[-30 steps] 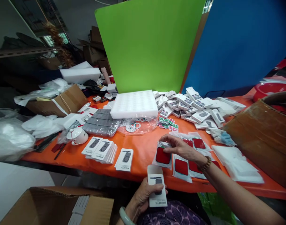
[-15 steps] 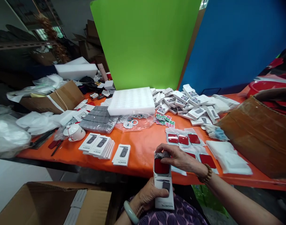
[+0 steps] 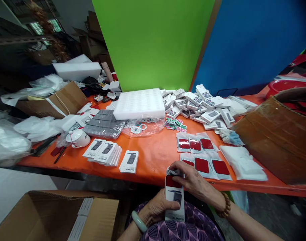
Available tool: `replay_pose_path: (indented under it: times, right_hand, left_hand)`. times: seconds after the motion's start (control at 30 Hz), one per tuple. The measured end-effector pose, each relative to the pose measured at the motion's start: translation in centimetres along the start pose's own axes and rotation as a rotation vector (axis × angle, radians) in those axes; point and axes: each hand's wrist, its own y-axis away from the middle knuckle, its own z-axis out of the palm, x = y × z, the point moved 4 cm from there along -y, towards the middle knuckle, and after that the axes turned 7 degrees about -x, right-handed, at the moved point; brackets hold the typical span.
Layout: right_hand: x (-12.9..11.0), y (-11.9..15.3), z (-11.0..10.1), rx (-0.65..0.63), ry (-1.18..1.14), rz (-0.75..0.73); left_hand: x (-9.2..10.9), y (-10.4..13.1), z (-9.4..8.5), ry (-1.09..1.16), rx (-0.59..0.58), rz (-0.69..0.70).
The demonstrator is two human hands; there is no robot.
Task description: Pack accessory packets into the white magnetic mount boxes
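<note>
My left hand [image 3: 159, 206] is closed around a white box [image 3: 175, 211] printed MAGNETIC, held upright over my lap with its top end open. From that end sticks out a red square piece [image 3: 173, 181] in a clear plastic sleeve, partly inside the box. My right hand [image 3: 190, 177] pinches the upper part of this red piece between thumb and fingers. Beyond the right hand, more red squares [image 3: 201, 165] in white sleeves lie in two rows on the orange table [image 3: 153, 150]. Left of the hands are stacked MAGNETIC boxes [image 3: 107, 150] and a smaller pile [image 3: 129, 161].
Many white boxes [image 3: 210, 115] are heaped at the back, beside a white foam tray [image 3: 140, 103]. White sleeves [image 3: 243, 164] and a brown carton [image 3: 275, 134] stand at right. An open carton [image 3: 102, 217] is at lower left. A white cup [image 3: 78, 138] sits on the table's left.
The red piece has gone deeper into the box, with less of it showing. My right hand has moved down with it. The whole view has shifted slightly.
</note>
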Motion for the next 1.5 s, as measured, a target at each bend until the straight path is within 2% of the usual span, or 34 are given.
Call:
replay_pose_path:
  times: [0.13, 0.3, 0.5, 0.6, 0.67, 0.73, 0.83, 0.93, 1.0, 1.1, 1.17, 1.3, 1.43, 1.5]
  right_hand:
    - [0.0, 0.9, 0.9, 0.062, 0.023, -0.069]
    - [1.0, 1.9, 3.1, 0.035, -0.007, -0.071]
    - [1.0, 3.6, 4.8, -0.006, 0.062, -0.067]
    - [0.9, 3.7, 4.6, 0.014, 0.071, -0.065]
    - [0.8, 3.5, 4.5, 0.024, 0.072, -0.080]
    - [0.9, 3.3, 4.5, 0.036, 0.064, -0.092]
    - [1.9, 3.4, 4.8, 0.157, 0.017, -0.083]
    - [3.8, 4.2, 5.0, 0.378, -0.068, -0.039]
    - [5.4, 4.8, 5.2, 0.462, -0.193, 0.028]
    - [7.1, 5.3, 6.2, 0.390, -0.518, 0.165]
    - [7.2, 5.4, 6.7, 0.324, -0.675, 0.209]
    - [6.4, 5.3, 6.8, 0.335, -0.665, 0.213]
    - [6.3, 5.0, 6.7, 0.281, -0.643, 0.258]
    - [6.3, 4.6, 6.3, 0.327, -0.637, 0.241]
  left_hand:
    - [-0.2, -0.1, -0.1, 0.032, -0.037, 0.018]
    - [-0.2, 0.1, 0.2, 0.084, -0.029, 0.017]
    - [0.5, 0.6, 0.8, 0.035, -0.114, 0.089]
    - [1.0, 1.1, 0.0, -0.094, 0.031, 0.144]
    - [1.7, 1.7, -0.8, -0.174, 0.191, 0.256]
    - [2.3, 2.4, -1.3, -0.227, 0.304, 0.371]
    - [2.6, 3.1, -1.6, -0.309, 0.363, 0.436]
    - [2.2, 3.1, -2.0, -0.331, 0.397, 0.414]
    - [1.9, 2.8, -2.3, -0.307, 0.415, 0.380]
    - [1.9, 2.1, -2.5, -0.301, 0.453, 0.349]
    - [2.2, 1.7, -2.4, -0.351, 0.508, 0.333]
    - [2.8, 1.2, -1.8, -0.469, 0.599, 0.304]
    - [2.8, 1.2, -1.4, -0.522, 0.614, 0.295]
    - [2.9, 1.2, -1.2, -0.535, 0.617, 0.307]
